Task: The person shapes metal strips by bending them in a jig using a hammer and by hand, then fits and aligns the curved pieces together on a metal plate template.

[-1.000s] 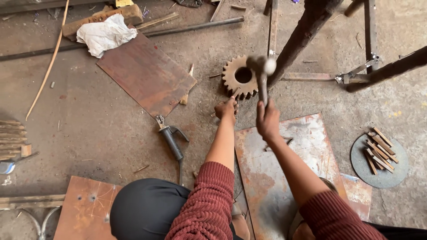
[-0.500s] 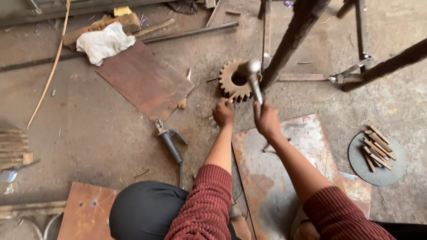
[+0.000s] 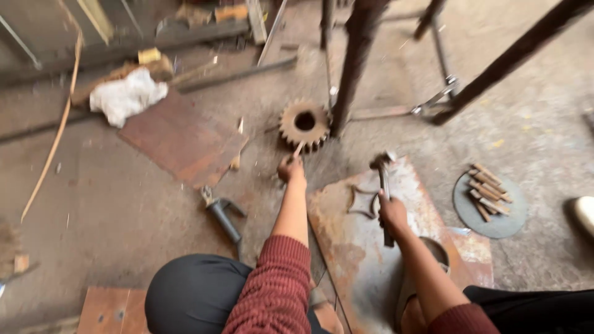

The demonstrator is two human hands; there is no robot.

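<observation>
— Look, the hammer is coming down now. A second ago the right hand (image 3: 392,213) was holding that dark steel-headed hammer with the slim handle (image 3: 383,185) up high, near the rusty toothed gear wheel (image 3: 304,124); now its head is sitting low, just over the upper edge of the rusted flat steel sheet (image 3: 371,247) on the floor.

— And the other hand?

— The left hand (image 3: 291,168) is staying put, fingers pinching a thin pale rod or chisel (image 3: 298,149), its tip pointing at the rim of the gear. The right is wrapped in a fist around the handle, part-way up it.

— So it is a swing in progress?

— I am judging it so: the head is dropping away from the gear rather than meeting the rod, so the blow seems to be landing on the sheet, or missing. There is a thin star-like outline (image 3: 362,201) lying on that sheet, just left of the hammer.

— What can you not make out?

— The hammer head is blurring with motion, so whether it is touching the sheet I cannot tell. The rod's tip is too small to read. The sheet's lower end is hiding behind the red knitted sleeves (image 3: 272,291), and the dark slanting steel bars (image 3: 356,62) are running out of the top of the view.
</observation>
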